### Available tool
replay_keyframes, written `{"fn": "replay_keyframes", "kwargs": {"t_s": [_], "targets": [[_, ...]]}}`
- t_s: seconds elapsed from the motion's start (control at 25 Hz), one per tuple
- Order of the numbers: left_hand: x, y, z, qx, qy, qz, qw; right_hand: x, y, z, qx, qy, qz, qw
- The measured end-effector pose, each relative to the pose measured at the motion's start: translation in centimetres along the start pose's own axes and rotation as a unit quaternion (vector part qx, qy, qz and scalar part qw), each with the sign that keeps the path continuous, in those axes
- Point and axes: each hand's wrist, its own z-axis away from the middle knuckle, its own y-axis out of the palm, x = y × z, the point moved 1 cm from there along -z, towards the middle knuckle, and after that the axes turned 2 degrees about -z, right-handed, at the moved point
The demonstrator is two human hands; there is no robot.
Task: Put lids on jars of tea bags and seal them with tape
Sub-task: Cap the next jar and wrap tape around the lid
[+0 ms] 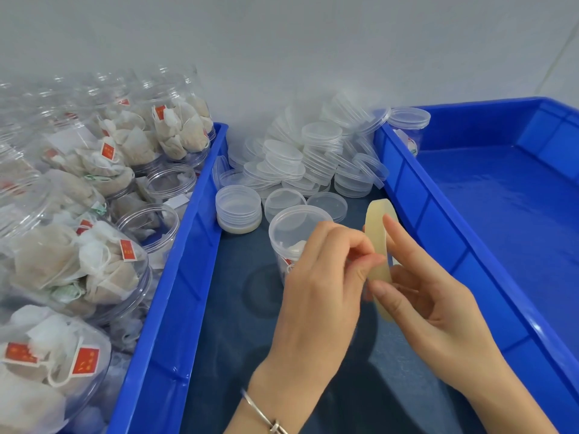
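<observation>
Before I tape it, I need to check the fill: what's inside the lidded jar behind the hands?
Inside the lidded jar, white tea bags and a bit of red tag show through the clear wall. The left hand covers its lower part, so the fill level can't be seen.

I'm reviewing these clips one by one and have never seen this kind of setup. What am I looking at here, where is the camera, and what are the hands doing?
There is no machine: a person works with bare hands, filmed by one wide-angle camera worn on the head, looking down. The right hand holds a roll of clear tape on edge, and the left hand pinches at the roll's rim, apparently picking at the tape's end. Just behind the left hand stands a clear jar with its lid on and tea bags inside. Beyond it lies a heap of loose clear lids. The blue bin on the left holds open jars of tea bags. A second blue bin sits on the right, with one lidded jar at its far corner.
</observation>
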Motion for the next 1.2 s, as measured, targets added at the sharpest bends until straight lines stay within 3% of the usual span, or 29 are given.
{"fn": "replay_keyframes", "kwargs": {"t_s": [0.24, 0.48, 0.68, 0.88, 1.08, 1.2], "targets": [[0.6, -0.45, 0.44, -0.067, 0.046, -0.005, 0.997, 0.17, 0.5, 0.06, -0.016, 0.001, -0.033, 0.999], [0.27, -0.62, 0.43, -0.082, -0.072, 0.125, 0.986, 0.01, 0.27, 0.22, 0.0, -0.006, 0.014, 1.0], [0.05, -0.45, 0.42, -0.054, -0.093, 0.137, 0.985, -0.15, 0.38, 0.34, 0.016, -0.014, 0.041, 0.999], [-0.03, -0.43, 0.62, -0.057, -0.058, 0.105, 0.991, 0.02, 0.37, 0.01, 0.014, -0.008, 0.071, 0.997], [0.36, -0.25, 0.76, -0.09, 0.052, 0.014, 0.994, 0.05, 0.82, 0.3, 0.004, 0.011, 0.026, 1.0], [0.61, -0.2, 0.95, -0.104, 0.076, 0.001, 0.992, 0.04, 0.84, 0.27, -0.005, 0.026, 0.02, 0.999]]}}
